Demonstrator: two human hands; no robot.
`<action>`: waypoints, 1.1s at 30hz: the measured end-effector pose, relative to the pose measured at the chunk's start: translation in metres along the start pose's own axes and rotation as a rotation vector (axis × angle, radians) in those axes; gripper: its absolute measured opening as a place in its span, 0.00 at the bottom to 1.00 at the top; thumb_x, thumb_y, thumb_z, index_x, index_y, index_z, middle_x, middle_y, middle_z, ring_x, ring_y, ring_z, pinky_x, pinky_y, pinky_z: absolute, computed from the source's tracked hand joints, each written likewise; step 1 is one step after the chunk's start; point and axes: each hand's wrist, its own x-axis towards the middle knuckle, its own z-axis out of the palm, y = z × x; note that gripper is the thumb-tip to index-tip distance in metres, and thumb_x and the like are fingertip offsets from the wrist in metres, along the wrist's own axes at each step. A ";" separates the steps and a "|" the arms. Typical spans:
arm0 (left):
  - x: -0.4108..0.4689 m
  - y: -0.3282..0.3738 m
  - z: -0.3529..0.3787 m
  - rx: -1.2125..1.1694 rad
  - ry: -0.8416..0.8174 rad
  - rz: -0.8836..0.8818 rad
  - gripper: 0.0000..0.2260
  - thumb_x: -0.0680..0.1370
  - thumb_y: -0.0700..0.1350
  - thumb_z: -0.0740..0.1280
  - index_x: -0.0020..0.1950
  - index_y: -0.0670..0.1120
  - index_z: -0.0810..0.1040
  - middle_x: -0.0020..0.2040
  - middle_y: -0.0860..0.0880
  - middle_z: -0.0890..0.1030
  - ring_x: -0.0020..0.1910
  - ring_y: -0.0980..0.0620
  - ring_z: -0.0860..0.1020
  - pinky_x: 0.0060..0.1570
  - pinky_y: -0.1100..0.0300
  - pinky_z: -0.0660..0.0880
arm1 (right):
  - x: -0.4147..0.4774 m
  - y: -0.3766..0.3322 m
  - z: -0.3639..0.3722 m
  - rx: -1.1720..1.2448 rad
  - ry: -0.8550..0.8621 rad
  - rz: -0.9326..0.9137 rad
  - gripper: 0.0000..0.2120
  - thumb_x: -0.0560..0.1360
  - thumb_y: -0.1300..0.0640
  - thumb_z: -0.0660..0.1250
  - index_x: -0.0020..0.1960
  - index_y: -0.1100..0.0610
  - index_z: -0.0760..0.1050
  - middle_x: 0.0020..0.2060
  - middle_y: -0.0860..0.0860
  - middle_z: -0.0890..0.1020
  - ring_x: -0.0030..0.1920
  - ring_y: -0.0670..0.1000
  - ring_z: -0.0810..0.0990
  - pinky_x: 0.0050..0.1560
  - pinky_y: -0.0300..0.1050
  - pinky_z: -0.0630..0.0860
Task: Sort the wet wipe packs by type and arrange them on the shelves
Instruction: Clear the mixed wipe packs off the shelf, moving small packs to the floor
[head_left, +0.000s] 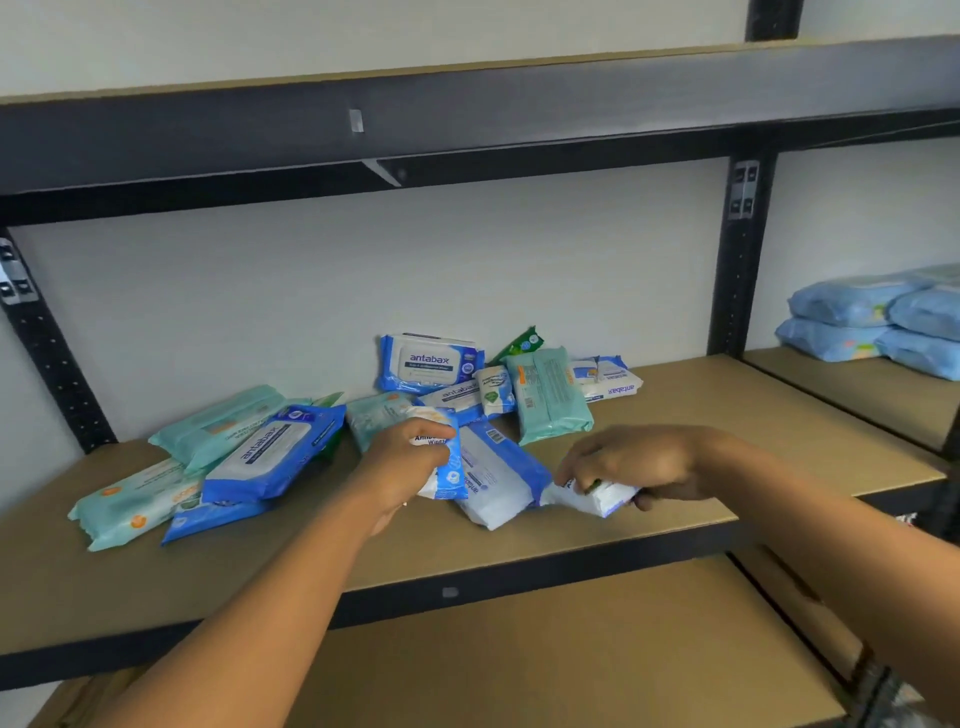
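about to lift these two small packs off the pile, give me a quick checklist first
1. Left hand grip on the small blue pack: ok, fingers curl round it.
2. Right hand grip on the small white pack: ok, held near the front edge of the shelf.
3. Both held packs the same type: cannot tell, fingers hide the white one's label.
4. Long blue-white pack free of the held ones: cannot tell, it lies between them, close against both.
5. Bare board to set down on: ok, right of the teal pack.
6. Remaining packs sorted: not ok, teal and blue lie mixed.
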 end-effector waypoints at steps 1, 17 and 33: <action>0.009 0.003 0.008 -0.016 0.021 0.008 0.12 0.76 0.38 0.67 0.51 0.55 0.82 0.54 0.53 0.79 0.49 0.56 0.78 0.40 0.62 0.74 | 0.003 0.009 -0.011 0.012 0.057 -0.009 0.12 0.77 0.56 0.63 0.57 0.50 0.81 0.46 0.52 0.79 0.41 0.51 0.71 0.32 0.41 0.64; 0.167 0.004 0.095 0.148 0.156 0.086 0.09 0.77 0.41 0.66 0.50 0.54 0.81 0.48 0.51 0.81 0.42 0.51 0.77 0.38 0.60 0.72 | 0.178 0.057 -0.121 0.211 0.663 -0.251 0.08 0.75 0.62 0.66 0.47 0.51 0.81 0.44 0.44 0.80 0.49 0.52 0.80 0.54 0.49 0.79; 0.198 0.003 0.107 0.308 0.002 0.067 0.10 0.78 0.41 0.66 0.42 0.55 0.81 0.55 0.47 0.81 0.57 0.44 0.77 0.59 0.50 0.76 | 0.224 0.047 -0.134 0.055 0.339 -0.097 0.04 0.66 0.54 0.64 0.36 0.50 0.68 0.43 0.57 0.78 0.43 0.55 0.75 0.45 0.50 0.71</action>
